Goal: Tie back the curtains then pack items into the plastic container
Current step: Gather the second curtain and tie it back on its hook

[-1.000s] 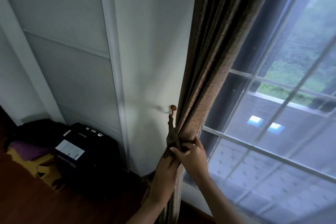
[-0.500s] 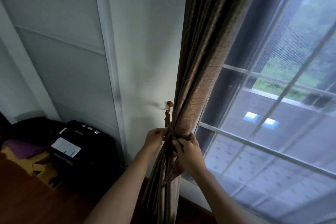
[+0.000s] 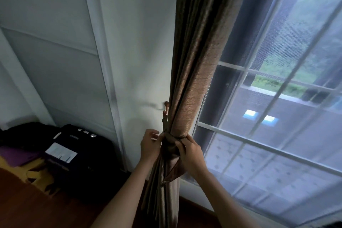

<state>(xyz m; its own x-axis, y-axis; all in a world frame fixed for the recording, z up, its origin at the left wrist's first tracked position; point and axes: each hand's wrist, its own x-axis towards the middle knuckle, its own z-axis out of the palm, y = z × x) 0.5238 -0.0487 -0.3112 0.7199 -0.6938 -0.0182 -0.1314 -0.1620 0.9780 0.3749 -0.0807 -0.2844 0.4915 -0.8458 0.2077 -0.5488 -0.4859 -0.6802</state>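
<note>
head view, read from the left: a dark suitcase (image 3: 77,155) sits low on the wooden floor (image 3: 27,207) against the white wall (image 3: 129,42), well apart from the work. no plastic container is in sight, so packing looks like a later step.

next comes the left hand (image 3: 149,147), on the wall side of the curtain (image 3: 187,98), fingers curled and pinching the tieback (image 3: 171,139) where it comes round the bundle's left edge. just above that hand, the small wall hook (image 3: 166,106) stands out from the wall, partly hidden by the curtain's edge, with a strip of the tieback running down from it to the band.

the curtain hangs nearly upright, its long axis leaning a little to the right at the top, and it is gathered into a narrow bundle. the tieback wraps across that axis, between the two hands. the right hand (image 3: 191,152) is on the window side, fingers curled over the band and the folds below it, grasping both.

judging by this, the coming move turns on the hook lying up and slightly left of the grip, nearest the left hand. room is tight there, wall touching close on one side; the window (image 3: 268,116) side is more open.
</note>
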